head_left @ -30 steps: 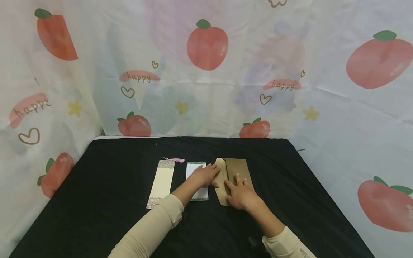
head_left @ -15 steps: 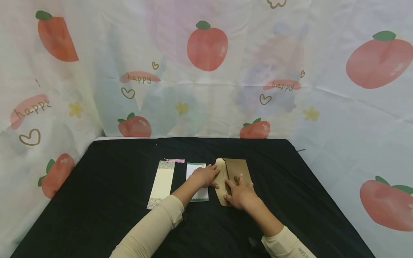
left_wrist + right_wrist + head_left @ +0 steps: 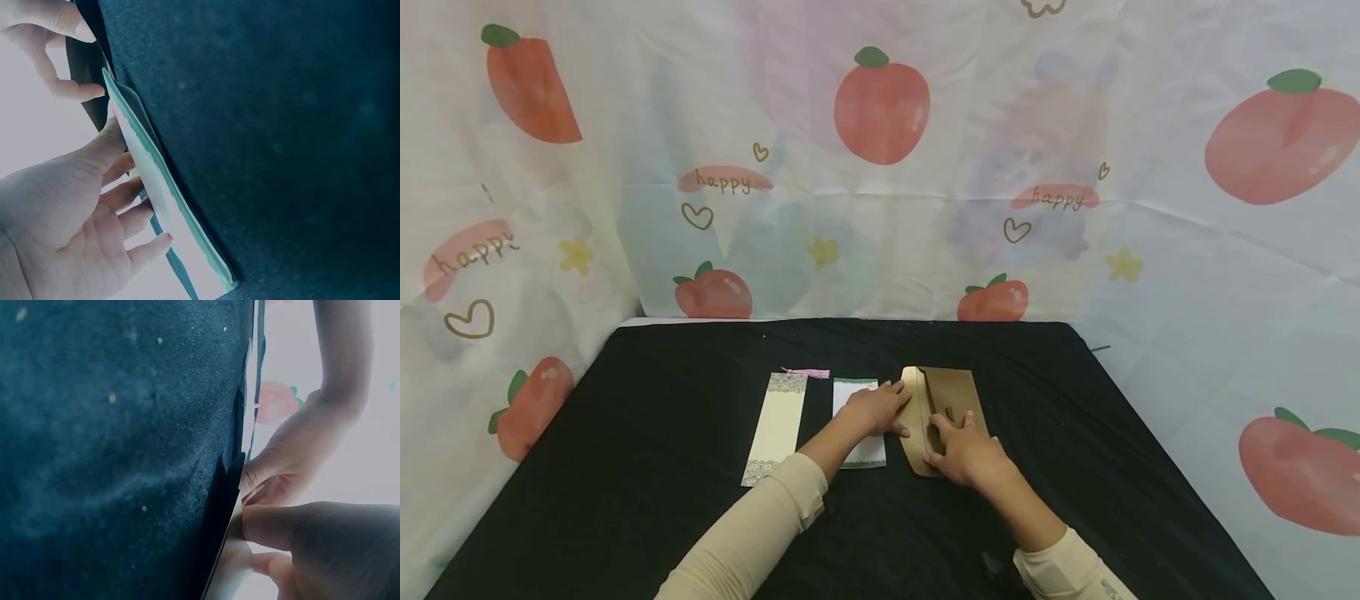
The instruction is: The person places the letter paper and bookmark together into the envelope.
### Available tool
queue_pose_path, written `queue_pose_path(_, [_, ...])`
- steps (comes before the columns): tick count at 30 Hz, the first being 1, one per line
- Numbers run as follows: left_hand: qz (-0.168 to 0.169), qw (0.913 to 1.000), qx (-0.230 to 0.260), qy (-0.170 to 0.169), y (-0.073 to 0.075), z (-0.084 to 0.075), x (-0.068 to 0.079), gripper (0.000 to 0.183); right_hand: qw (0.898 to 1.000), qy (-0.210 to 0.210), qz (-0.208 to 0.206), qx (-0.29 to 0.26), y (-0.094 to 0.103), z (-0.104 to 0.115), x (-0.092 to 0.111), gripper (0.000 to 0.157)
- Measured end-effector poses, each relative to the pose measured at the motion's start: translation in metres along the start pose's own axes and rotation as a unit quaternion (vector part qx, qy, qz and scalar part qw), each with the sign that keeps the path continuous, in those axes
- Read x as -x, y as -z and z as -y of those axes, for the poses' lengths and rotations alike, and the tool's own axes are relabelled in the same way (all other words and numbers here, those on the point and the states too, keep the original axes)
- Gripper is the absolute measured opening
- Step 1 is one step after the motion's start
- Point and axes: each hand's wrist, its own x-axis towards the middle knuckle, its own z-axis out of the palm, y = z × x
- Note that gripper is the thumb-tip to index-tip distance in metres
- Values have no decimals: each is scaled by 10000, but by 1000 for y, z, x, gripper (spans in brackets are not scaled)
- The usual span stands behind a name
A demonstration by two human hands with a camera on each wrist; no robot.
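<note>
A brown paper envelope lies on the black cloth with its flap folded out to the left. My left hand rests its fingertips on the flap, its wrist passing over a white card with green borders. In the left wrist view, the card stands between the camera and that hand's fingers. At the envelope's mouth, the thumb and bent index finger of my right hand pinch the front panel's edge near its lower corner. A dark gap shows there. The right wrist view has my right thumb against the envelope.
Left of the card lies a long cream bookmark with patterned ends and a pink tassel. Black cloth covers the table. A fruit-printed white curtain hangs behind and at both sides.
My right fingers have bent and drawn slightly to the right and down. The envelope's mouth gapes wider now. My left hand has stayed in place on the flap.
</note>
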Motion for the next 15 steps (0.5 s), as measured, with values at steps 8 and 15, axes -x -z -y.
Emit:
queue_pose_path(8, [-15, 10000, -12, 45, -2, 1, -2, 75, 9995, 116, -202, -223, 5, -5, 3, 71])
queue_pose_path(15, [-40, 9999, -130, 41, -3, 0, -3, 75, 9989, 153, -387, -232, 3, -7, 1, 72])
